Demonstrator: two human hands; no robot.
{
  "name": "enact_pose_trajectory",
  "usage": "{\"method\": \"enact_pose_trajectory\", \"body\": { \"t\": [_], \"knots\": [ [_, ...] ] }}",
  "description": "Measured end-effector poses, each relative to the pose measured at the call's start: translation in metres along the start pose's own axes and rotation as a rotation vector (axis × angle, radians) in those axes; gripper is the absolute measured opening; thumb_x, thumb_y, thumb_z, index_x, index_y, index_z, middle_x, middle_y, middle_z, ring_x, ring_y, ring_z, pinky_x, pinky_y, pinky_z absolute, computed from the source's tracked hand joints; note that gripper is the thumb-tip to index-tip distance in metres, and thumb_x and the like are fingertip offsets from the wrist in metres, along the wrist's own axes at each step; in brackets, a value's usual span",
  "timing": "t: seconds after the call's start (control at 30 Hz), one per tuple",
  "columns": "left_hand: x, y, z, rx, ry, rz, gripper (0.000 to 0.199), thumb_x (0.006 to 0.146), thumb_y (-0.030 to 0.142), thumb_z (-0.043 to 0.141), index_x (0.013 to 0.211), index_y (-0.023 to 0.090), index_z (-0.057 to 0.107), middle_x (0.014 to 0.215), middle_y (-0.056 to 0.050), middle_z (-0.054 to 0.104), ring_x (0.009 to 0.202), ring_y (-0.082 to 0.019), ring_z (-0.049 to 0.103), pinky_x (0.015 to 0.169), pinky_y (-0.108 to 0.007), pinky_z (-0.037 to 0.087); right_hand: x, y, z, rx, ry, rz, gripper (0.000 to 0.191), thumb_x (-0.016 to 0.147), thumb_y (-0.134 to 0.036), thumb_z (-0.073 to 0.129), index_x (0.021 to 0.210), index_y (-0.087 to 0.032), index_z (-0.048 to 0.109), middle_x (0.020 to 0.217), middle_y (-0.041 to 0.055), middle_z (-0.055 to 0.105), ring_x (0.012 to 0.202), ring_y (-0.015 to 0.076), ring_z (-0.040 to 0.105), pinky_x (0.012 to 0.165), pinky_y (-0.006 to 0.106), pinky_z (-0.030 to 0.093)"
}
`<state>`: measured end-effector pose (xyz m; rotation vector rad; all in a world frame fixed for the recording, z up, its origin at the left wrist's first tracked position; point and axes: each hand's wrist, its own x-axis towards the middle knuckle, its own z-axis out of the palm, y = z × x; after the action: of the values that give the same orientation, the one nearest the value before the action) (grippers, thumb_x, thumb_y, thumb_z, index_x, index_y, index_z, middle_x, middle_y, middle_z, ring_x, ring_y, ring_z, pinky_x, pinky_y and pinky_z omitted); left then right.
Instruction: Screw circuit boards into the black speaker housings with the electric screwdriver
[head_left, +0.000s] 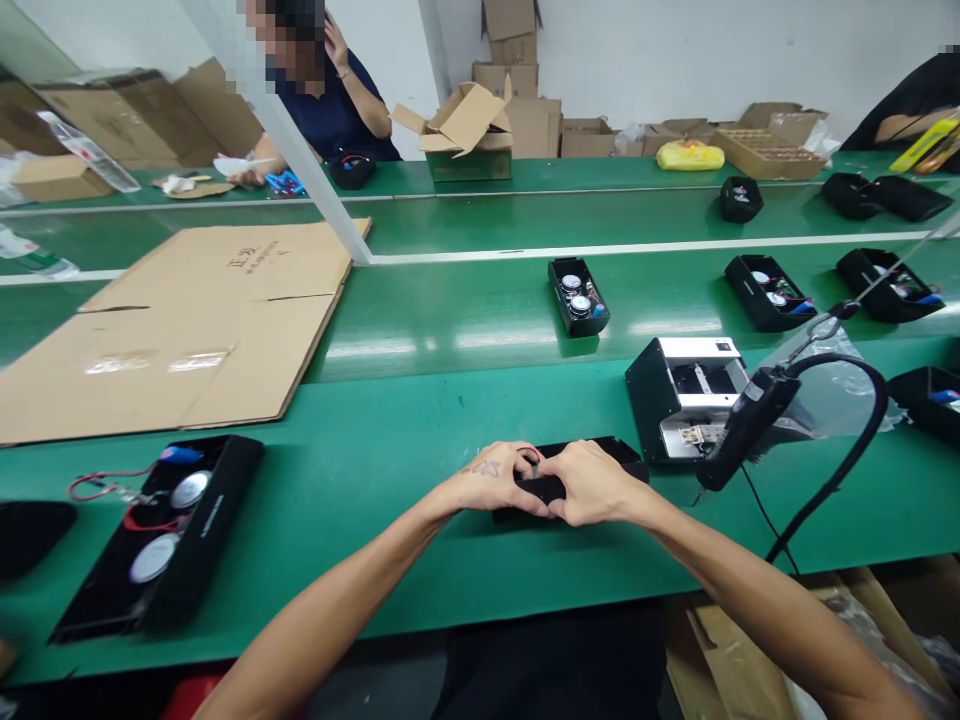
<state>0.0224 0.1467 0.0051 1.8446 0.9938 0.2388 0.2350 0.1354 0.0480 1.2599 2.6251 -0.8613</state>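
Observation:
A black speaker housing lies on the green bench in front of me, mostly covered by my hands. My left hand grips its left part, fingers bent over the near wall. My right hand closes on the same wall from the right, and the two thumbs nearly meet. A bit of red wire shows between the hands; whatever the fingertips press inside is hidden. To the left lies another open speaker housing with two round silver drivers, red wires and a blue part.
An electric screwdriver hangs at right before a black-and-silver screw feeder. Flattened cardboard covers the left bench. More open housings sit on the green conveyor. Two people sit across it, near an open carton.

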Motion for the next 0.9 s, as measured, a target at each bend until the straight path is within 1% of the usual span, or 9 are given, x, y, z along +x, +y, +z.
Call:
{"method": "enact_pose_trajectory", "body": {
  "t": [0.23, 0.4, 0.47, 0.53, 0.63, 0.7, 0.73, 0.8, 0.9],
  "knots": [
    [-0.001, 0.002, 0.003, 0.086, 0.021, 0.021, 0.041, 0.068, 0.040, 0.097, 0.054, 0.020, 0.064, 0.110, 0.003, 0.076, 0.102, -0.021, 0.072, 0.082, -0.029, 0.050, -0.003, -0.003, 0.005, -0.038, 0.026, -0.013, 0.032, 0.079, -0.028, 0.076, 0.110, -0.024, 0.081, 0.081, 0.0068, 0.082, 0.081, 0.0307, 0.078, 0.066, 0.034, 0.038],
    [-0.017, 0.001, 0.021, 0.217, 0.098, 0.063, 0.023, 0.071, 0.035, 0.098, 0.071, 0.024, 0.078, 0.124, 0.000, 0.076, 0.137, -0.034, 0.061, 0.116, -0.046, 0.043, -0.034, -0.009, 0.019, -0.042, 0.155, -0.113, 0.039, 0.086, -0.019, 0.075, 0.125, -0.018, 0.074, 0.102, 0.0122, 0.082, 0.099, 0.0318, 0.077, 0.089, 0.042, 0.052],
    [-0.029, -0.004, 0.037, 0.279, 0.136, 0.100, 0.020, 0.073, 0.035, 0.098, 0.079, 0.026, 0.080, 0.128, -0.001, 0.076, 0.150, -0.041, 0.050, 0.126, -0.061, 0.029, -0.059, -0.004, 0.029, 0.076, 0.390, -0.203, 0.044, 0.091, -0.014, 0.071, 0.134, -0.019, 0.068, 0.123, 0.0136, 0.079, 0.115, 0.0303, 0.073, 0.100, 0.045, 0.054],
    [-0.041, -0.011, 0.056, 0.392, 0.206, 0.208, 0.021, 0.077, 0.038, 0.097, 0.084, 0.028, 0.080, 0.128, -0.001, 0.077, 0.153, -0.043, 0.045, 0.128, -0.070, 0.018, -0.085, 0.010, 0.040, 0.230, 0.741, -0.187, 0.046, 0.095, -0.015, 0.069, 0.140, -0.024, 0.065, 0.135, 0.0113, 0.075, 0.122, 0.0282, 0.070, 0.105, 0.045, 0.056],
    [-0.053, -0.019, 0.083, 0.583, 0.370, 0.407, 0.020, 0.085, 0.038, 0.091, 0.089, 0.026, 0.077, 0.124, 0.000, 0.078, 0.155, -0.041, 0.044, 0.131, -0.067, 0.010, -0.115, 0.046, 0.051, 0.341, 1.361, 0.105, 0.042, 0.095, -0.022, 0.074, 0.137, -0.026, 0.068, 0.129, 0.0109, 0.073, 0.116, 0.0290, 0.071, 0.095, 0.044, 0.060],
    [-0.057, -0.022, 0.093, 0.629, 0.454, 0.460, 0.020, 0.086, 0.035, 0.089, 0.088, 0.024, 0.073, 0.122, 0.000, 0.079, 0.156, -0.040, 0.044, 0.133, -0.063, 0.007, -0.125, 0.075, 0.053, 0.340, 1.637, 0.330, 0.048, 0.095, -0.031, 0.076, 0.141, -0.024, 0.064, 0.137, 0.0148, 0.067, 0.121, 0.0323, 0.069, 0.096, 0.047, 0.060],
    [-0.057, -0.023, 0.095, 0.634, 0.483, 0.472, 0.021, 0.086, 0.035, 0.089, 0.086, 0.023, 0.072, 0.121, 0.000, 0.079, 0.156, -0.040, 0.044, 0.134, -0.061, 0.006, -0.127, 0.088, 0.052, 0.342, 1.673, 0.425, 0.054, 0.096, -0.036, 0.075, 0.146, -0.023, 0.061, 0.143, 0.0172, 0.063, 0.127, 0.0343, 0.067, 0.100, 0.051, 0.059],
    [-0.056, -0.023, 0.096, 0.634, 0.510, 0.483, 0.023, 0.087, 0.038, 0.088, 0.083, 0.024, 0.070, 0.119, 0.001, 0.080, 0.155, -0.039, 0.046, 0.134, -0.060, 0.007, -0.127, 0.110, 0.048, 0.419, 1.541, 0.542, 0.062, 0.098, -0.047, 0.069, 0.153, -0.022, 0.053, 0.151, 0.0197, 0.060, 0.135, 0.0362, 0.064, 0.109, 0.056, 0.055],
    [-0.054, -0.022, 0.093, 0.637, 0.520, 0.492, 0.024, 0.088, 0.041, 0.087, 0.082, 0.025, 0.070, 0.117, 0.001, 0.080, 0.154, -0.039, 0.047, 0.134, -0.060, 0.009, -0.122, 0.128, 0.044, 0.625, 1.330, 0.582, 0.064, 0.093, -0.056, 0.073, 0.144, -0.020, 0.060, 0.135, 0.0173, 0.073, 0.122, 0.0346, 0.071, 0.109, 0.056, 0.056]
  ]
}}
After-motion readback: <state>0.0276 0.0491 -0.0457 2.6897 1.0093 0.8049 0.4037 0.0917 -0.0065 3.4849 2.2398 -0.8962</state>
